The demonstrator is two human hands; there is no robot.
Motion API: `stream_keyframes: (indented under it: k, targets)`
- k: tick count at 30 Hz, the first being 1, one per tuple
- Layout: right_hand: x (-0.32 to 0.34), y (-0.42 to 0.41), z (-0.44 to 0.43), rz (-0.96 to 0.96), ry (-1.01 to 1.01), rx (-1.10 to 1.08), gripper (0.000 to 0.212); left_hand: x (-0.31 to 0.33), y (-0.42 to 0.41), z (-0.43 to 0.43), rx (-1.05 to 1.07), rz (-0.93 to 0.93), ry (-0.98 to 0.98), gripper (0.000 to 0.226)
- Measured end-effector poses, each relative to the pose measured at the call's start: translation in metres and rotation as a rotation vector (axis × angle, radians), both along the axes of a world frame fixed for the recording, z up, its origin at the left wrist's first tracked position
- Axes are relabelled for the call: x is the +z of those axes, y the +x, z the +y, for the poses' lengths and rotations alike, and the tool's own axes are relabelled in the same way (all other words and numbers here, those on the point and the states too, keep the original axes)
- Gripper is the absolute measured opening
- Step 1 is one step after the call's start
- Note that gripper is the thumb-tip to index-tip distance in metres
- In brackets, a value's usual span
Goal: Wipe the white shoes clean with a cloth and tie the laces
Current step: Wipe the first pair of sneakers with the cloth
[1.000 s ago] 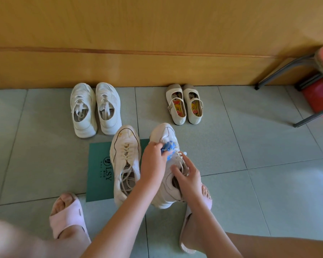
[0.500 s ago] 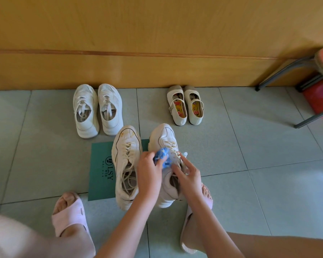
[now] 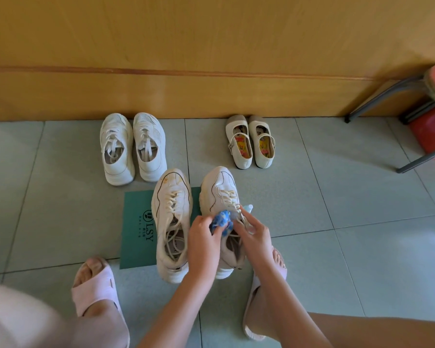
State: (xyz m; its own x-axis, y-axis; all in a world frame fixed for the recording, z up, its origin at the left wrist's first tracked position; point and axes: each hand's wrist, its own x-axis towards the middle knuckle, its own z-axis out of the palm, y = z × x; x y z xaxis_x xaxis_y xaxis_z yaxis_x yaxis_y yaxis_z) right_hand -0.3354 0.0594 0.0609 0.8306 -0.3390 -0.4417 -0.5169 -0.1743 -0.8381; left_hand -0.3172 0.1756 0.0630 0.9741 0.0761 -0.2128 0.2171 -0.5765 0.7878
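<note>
Two white lace-up shoes stand side by side on the tiled floor in front of me. The left shoe (image 3: 172, 222) has loose laces and yellowish marks on its toe. My left hand (image 3: 203, 242) presses a crumpled blue cloth (image 3: 221, 222) against the inner side of the right shoe (image 3: 219, 194), near its laces. My right hand (image 3: 255, 234) holds that shoe by its laces and tongue, fingers spread over the opening. A small pale object (image 3: 248, 208) shows just beyond my right fingers; I cannot tell what it is.
A green card (image 3: 136, 229) with lettering lies under the left shoe. Another white sneaker pair (image 3: 132, 146) and cream strap shoes (image 3: 250, 141) stand by the wooden wall. Chair legs (image 3: 387, 96) and a red object (image 3: 430, 131) are at right. My slippered feet (image 3: 96, 287) flank the shoes.
My left hand has drawn the blue cloth back from the toe side toward the laces and tongue of the right shoe. My right hand keeps its hold there.
</note>
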Motion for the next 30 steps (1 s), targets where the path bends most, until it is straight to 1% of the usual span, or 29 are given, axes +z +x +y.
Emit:
stream_keyframes:
  k: [4,7,15,20,24,30]
  targets:
    - [0.000,0.001,0.001,0.016,-0.035,-0.029,0.041,0.006,-0.014,0.000,0.006,0.015,0.028,0.026]
    - [0.004,0.000,-0.004,0.014,-0.003,-0.062,0.036,0.009,-0.028,-0.002,-0.010,0.004,0.043,0.023]
    - [0.006,0.001,-0.002,0.040,-0.038,-0.060,0.039,0.000,-0.063,0.006,0.083,-0.002,-0.080,0.013]
    - [0.007,0.001,-0.005,0.056,-0.075,-0.066,0.039,-0.001,-0.087,0.001,0.109,0.054,-0.161,0.019]
    - [0.012,0.003,-0.001,0.077,-0.090,-0.039,0.041,-0.006,-0.094,0.005,0.112,0.072,-0.128,0.023]
    - [0.013,0.008,0.013,0.077,-0.130,-0.048,0.042,-0.016,-0.111,0.012,0.051,0.197,-0.065,0.020]
